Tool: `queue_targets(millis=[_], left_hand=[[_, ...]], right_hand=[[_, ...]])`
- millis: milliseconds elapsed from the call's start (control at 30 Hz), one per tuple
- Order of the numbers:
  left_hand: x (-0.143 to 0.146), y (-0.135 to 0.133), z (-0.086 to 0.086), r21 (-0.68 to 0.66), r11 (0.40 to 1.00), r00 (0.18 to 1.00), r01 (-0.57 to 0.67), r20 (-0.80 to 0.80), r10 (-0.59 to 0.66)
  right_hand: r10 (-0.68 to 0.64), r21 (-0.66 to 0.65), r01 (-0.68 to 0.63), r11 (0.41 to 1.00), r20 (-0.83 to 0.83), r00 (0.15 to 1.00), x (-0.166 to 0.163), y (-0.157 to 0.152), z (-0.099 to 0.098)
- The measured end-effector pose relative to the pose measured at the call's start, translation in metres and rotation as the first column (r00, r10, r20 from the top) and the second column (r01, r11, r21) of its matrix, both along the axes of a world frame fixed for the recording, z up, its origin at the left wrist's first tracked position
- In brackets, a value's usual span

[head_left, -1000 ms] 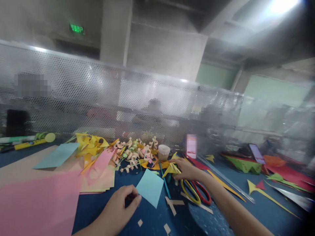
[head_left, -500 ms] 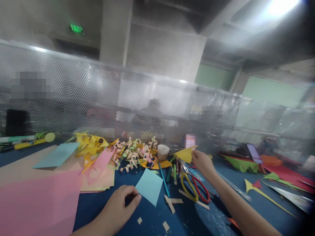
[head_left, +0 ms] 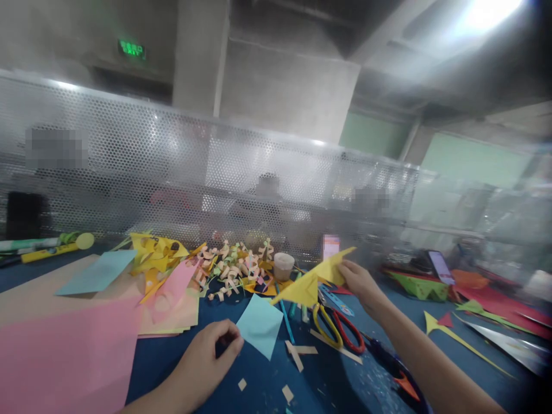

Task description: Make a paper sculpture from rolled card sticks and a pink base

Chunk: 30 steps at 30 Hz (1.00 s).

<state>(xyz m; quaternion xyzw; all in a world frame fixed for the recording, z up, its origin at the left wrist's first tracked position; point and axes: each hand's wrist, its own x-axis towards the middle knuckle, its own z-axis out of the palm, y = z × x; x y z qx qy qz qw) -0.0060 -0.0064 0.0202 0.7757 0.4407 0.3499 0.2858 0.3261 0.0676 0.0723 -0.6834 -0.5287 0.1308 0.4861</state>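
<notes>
My right hand [head_left: 360,282] is closed on a pointed piece of yellow paper [head_left: 311,284], pinching its right side above the table. Beneath it lie scissors [head_left: 338,328] with one yellow and one red handle, partly covered by the paper. A light blue paper square [head_left: 259,326] lies in front of me. Beside its left corner my left hand [head_left: 209,359] has its fingers curled and thumb tip brought in. Whether those fingertips grip that corner or anything else is hidden. A thin blue stick [head_left: 286,319] lies to the right of the square.
Curled paper strips [head_left: 233,264] and yellow cutouts [head_left: 157,253] are heaped behind, near a roll of tape [head_left: 283,266]. Pink sheets [head_left: 69,356] lie left. Right are a green paper piece [head_left: 416,284], a phone [head_left: 440,267] and scraps. A perforated metal screen [head_left: 129,172] stands behind.
The yellow paper has swung left and toward me in my right hand, showing more of its surface and now covering the scissor blades. My left hand has hardly moved.
</notes>
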Motion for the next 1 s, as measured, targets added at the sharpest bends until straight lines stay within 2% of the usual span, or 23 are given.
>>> queue_targets(millis=[67, 200, 267, 367, 467, 633, 833, 1000], left_hand=[[0.000, 0.001, 0.003, -0.002, 1.000, 0.999, 0.003, 0.044, -0.003], [0.005, 0.007, 0.014, -0.053, 0.998, 0.987, 0.045, 0.156, -0.036], [0.013, 0.011, 0.020, -0.172, 0.975, 0.964, 0.140, 0.247, -0.094], [0.025, 0.013, 0.023, -0.355, 0.895, 0.939, 0.269, 0.302, -0.162], [0.032, 0.009, 0.020, -0.396, 0.877, 0.951, 0.272, 0.249, -0.182], [0.027, 0.007, 0.015, -0.415, 0.884, 0.969, 0.218, 0.198, -0.146], [0.020, 0.010, 0.010, -0.323, 0.935, 0.989, 0.149, 0.024, -0.149], [0.024, 0.008, 0.010, -0.248, 0.960, 0.989, 0.133, -0.037, -0.146]], right_hand=[[0.124, -0.065, -0.125, 0.990, -0.024, 0.992, -0.016, -0.008, -0.004], [0.339, -0.140, -0.338, 0.931, -0.017, 0.940, -0.053, -0.027, -0.015], [0.419, -0.156, -0.412, 0.898, 0.015, 0.908, -0.071, -0.034, -0.022], [0.504, -0.155, -0.489, 0.859, 0.077, 0.860, -0.095, -0.042, -0.033], [0.507, -0.126, -0.492, 0.861, 0.138, 0.851, -0.109, -0.049, -0.042], [0.424, -0.070, -0.419, 0.905, 0.201, 0.883, -0.115, -0.065, -0.055], [0.376, -0.052, -0.373, 0.926, 0.180, 0.909, -0.118, -0.076, -0.066], [0.380, -0.048, -0.377, 0.925, 0.141, 0.914, -0.117, -0.076, -0.070]])
